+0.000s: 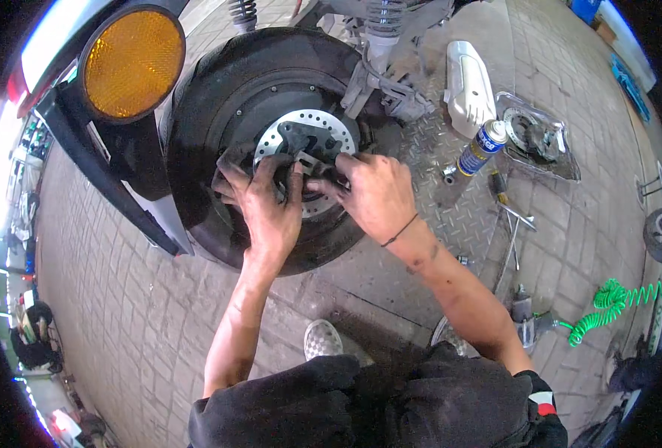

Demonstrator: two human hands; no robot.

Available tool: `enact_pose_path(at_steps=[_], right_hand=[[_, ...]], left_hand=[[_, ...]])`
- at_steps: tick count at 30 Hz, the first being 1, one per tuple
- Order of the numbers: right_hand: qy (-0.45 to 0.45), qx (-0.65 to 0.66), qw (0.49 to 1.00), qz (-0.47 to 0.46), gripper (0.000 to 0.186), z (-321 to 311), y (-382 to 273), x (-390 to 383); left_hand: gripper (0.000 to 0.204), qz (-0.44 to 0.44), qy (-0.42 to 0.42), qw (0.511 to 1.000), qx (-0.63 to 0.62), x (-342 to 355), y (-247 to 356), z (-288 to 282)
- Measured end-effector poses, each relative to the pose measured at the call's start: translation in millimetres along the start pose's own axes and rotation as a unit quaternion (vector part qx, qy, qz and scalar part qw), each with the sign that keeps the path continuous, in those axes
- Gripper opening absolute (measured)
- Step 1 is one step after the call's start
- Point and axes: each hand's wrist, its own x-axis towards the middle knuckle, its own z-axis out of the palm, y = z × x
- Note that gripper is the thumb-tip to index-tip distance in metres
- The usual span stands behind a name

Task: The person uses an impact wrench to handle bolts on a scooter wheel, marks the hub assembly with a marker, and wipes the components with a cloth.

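A motorcycle or scooter wheel with a black tyre [196,194] stands in front of me, its silver drilled brake disc [318,118] facing up toward me. Over the disc, both my hands grip a dark metal bracket [292,134] with a small grey slotted piece [307,160] at its near end. My left hand [264,205] is closed, its fingers curled at the bracket's left and its thumb against the grey piece. My right hand [379,190] pinches the other side, with blackened fingertips. Those fingers partly hide the part and the wheel's centre.
Right of the wheel, a blue spray can [483,148], a white cover [469,89] and a tray of parts [566,164] lie near a metal plate [450,216]. Further out are a T-handle wrench [516,231] and a coiled green air hose [596,317]. An orange reflector [133,63] juts in at upper left.
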Motion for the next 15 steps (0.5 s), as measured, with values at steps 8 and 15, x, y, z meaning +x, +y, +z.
enact_pose_path(at_steps=[8, 15], right_hand=[[0.062, 0.084, 0.99, -0.092, 0.028, 8.7, 2.7, -0.5], [0.087, 0.111, 0.964, -0.227, 0.044, 14.9, 23.5, 4.5]], left_hand=[[0.03, 0.013, 0.029, 0.999, 0.012, -0.3, -0.3, 2.6], [0.027, 0.026, 0.026, 0.999, 0.006, 1.0, -1.9, 1.6]])
